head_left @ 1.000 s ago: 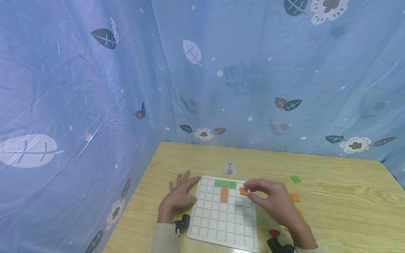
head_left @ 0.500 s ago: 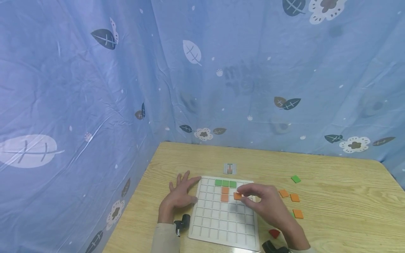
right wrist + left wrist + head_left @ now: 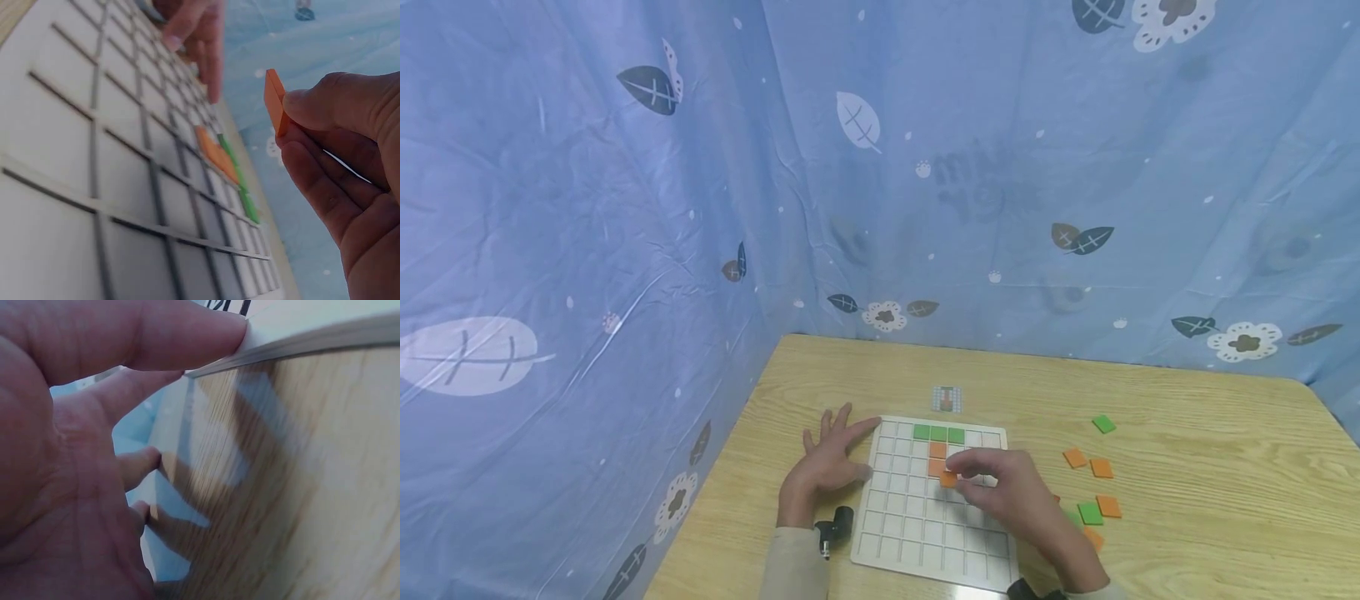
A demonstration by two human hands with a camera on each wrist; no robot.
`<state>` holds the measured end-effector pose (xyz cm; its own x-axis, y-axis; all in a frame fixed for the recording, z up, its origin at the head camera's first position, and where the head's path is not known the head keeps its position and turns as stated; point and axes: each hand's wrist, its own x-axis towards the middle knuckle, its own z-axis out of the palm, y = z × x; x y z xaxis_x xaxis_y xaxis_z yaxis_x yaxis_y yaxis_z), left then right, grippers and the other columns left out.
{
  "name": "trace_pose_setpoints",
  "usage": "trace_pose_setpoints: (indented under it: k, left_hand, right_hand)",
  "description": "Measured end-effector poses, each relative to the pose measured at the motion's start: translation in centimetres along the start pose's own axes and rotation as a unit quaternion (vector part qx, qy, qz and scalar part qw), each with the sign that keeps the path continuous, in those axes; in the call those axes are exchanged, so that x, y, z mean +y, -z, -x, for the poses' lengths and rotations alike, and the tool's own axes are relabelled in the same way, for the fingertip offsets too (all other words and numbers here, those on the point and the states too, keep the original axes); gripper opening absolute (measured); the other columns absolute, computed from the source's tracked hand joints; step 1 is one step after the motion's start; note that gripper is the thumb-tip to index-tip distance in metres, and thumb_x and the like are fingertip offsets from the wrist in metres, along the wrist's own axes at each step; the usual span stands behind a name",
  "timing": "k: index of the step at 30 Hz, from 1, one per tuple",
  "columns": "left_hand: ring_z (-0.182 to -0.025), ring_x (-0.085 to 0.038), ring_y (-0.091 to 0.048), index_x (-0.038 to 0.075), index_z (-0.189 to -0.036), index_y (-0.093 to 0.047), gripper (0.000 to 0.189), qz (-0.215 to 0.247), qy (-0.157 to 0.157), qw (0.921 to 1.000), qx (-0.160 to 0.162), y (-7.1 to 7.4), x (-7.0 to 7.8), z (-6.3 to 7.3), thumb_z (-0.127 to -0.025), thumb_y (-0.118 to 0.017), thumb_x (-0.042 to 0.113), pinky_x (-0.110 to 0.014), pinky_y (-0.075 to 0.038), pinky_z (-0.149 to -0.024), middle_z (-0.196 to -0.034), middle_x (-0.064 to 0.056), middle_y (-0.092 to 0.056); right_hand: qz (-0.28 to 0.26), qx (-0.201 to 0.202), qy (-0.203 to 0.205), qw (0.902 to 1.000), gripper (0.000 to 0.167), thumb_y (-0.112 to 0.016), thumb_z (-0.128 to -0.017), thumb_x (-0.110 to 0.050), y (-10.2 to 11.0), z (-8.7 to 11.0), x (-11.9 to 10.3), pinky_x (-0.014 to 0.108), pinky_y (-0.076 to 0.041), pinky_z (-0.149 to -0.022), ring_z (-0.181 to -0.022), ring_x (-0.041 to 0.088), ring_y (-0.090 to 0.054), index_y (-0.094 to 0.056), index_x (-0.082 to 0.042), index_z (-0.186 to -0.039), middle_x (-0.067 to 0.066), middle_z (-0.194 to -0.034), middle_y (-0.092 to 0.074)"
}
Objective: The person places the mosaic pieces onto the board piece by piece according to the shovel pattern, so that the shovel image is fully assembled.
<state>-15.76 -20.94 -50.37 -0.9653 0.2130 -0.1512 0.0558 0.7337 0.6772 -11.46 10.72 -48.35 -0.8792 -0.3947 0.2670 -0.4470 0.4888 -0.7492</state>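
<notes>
A white grid board [image 3: 917,521] lies on the table, with a row of green square tiles [image 3: 938,433] near its far edge and two orange tiles [image 3: 937,458] in a column below the middle green one. My right hand [image 3: 1011,492] pinches another orange tile [image 3: 275,103] between thumb and fingers, just above the board near that column's lower end. At the board's left edge rests my left hand [image 3: 823,467], fingers spread. In the left wrist view its thumb [image 3: 206,337] touches the board's rim [image 3: 312,340].
Loose orange tiles [image 3: 1101,467] and green tiles [image 3: 1091,512] lie on the wooden table [image 3: 1210,475] right of the board, some partly behind the right arm. A small card with a grid picture [image 3: 947,399] lies beyond the board. A blue patterned curtain [image 3: 985,167] surrounds the table.
My right hand has moved left and nearer over the board with the orange tile, from its right side to beside the orange column. The left hand stays at the edge.
</notes>
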Motion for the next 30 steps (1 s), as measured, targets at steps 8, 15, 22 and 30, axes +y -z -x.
trace_pose_setpoints:
  k: [8,15,22,30]
  left_hand:
    - [-0.169,-0.052,0.006,0.028,-0.16,-0.058,0.088,0.006,-0.002,1.0,0.001,-0.1,0.0,-0.1,-0.077,-0.081,0.01,-0.083,0.015,-0.124,-0.184,-0.02,-0.015]
    - [-0.169,-0.053,0.005,0.028,-0.161,-0.058,0.088,0.003,-0.004,1.0,0.002,-0.1,-0.1,-0.1,-0.077,-0.08,0.011,-0.084,0.014,-0.124,-0.183,-0.02,-0.016]
    - [-0.169,-0.053,0.005,0.028,-0.161,-0.058,0.089,0.003,-0.006,1.0,0.001,0.0,0.0,0.0,-0.076,-0.079,0.011,-0.084,0.014,-0.124,-0.183,-0.02,-0.016]
    - [-0.169,-0.052,0.006,0.027,-0.161,-0.057,0.09,0.006,-0.006,1.0,0.001,0.0,0.0,0.0,-0.075,-0.078,0.011,-0.084,0.015,-0.124,-0.184,-0.02,-0.015]
  right_hand:
    - [-0.004,-0.003,0.005,1.0,0.029,-0.084,-0.088,0.002,-1.9,0.0,1.2,0.033,-0.067,-0.09,-0.105,0.012,-0.08,-0.086,-0.013,-0.112,-0.004,-0.111,-0.085]
    - [0.026,0.037,0.068,0.9966,0.032,-0.087,-0.082,0.005,-3.1,0.0,1.9,0.034,-0.068,-0.089,-0.103,0.014,-0.081,-0.086,-0.014,-0.108,-0.003,-0.107,-0.085]
    - [0.058,0.035,0.07,0.9952,0.032,-0.09,-0.081,0.003,-3.7,0.0,1.7,0.035,-0.068,-0.088,-0.102,0.015,-0.081,-0.086,-0.014,-0.109,-0.003,-0.107,-0.085]
    - [0.104,0.044,0.077,0.9907,0.03,-0.09,-0.081,0.001,-4.2,-0.1,1.1,0.038,-0.068,-0.089,-0.1,0.017,-0.081,-0.085,-0.014,-0.107,-0.003,-0.105,-0.085]
